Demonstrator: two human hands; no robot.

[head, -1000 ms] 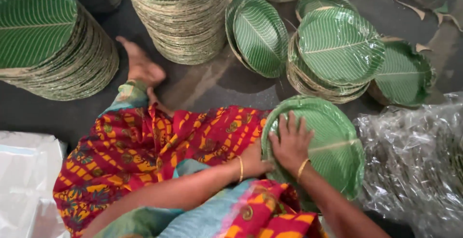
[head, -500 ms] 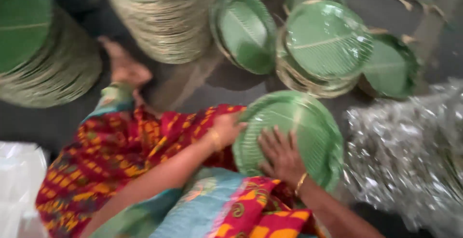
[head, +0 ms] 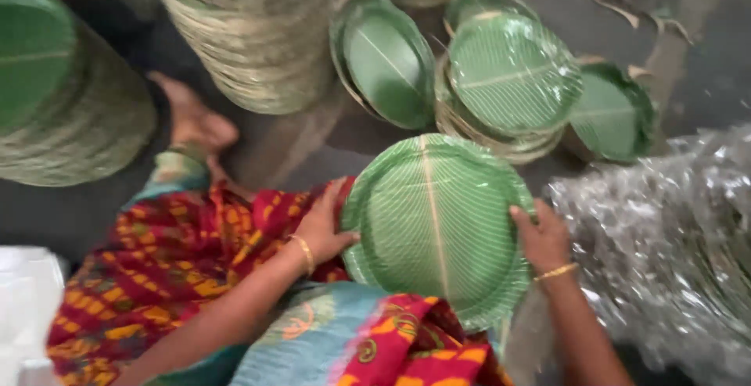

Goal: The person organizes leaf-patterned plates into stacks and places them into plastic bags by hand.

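The person is sitting on the floor and holding a round green leaf plate (head: pixel 436 226) over the lap, with the left hand (head: pixel 325 226) gripping its rim at nine o'clock and the right hand (head: pixel 541 237) gripping the rim at three o'clock. Both hands are curling their fingers over the plate edge, thumbs lying on the upper face; how far the fingers are wrapping underneath cannot be told. The plate is tilting slightly toward the camera.

As a judgement, the work looks well along but unfinished: tall stacks of plates (head: pixel 258 34) are standing at twelve o'clock and another stack (head: pixel 55 96) at ten o'clock, while a smaller film-covered stack (head: pixel 512 81) and loose plates (head: pixel 387 61) are lying at one o'clock. A heap of crinkled clear plastic film (head: pixel 665 253) is lying at three o'clock, just beside the right hand, so plates seem to be waiting for handling one at a time.

The held plate is showing a pressed leaf face with fine ribs and a pale central vein, a shallow raised rim and a matte surface. The stacks are showing tan, fibrous edges. The film is glossy and wrinkled. A bare foot (head: pixel 192 120) is resting on the dark floor (head: pixel 680 81) at ten o'clock, and the patterned red and yellow cloth (head: pixel 156 269) is covering the lap.
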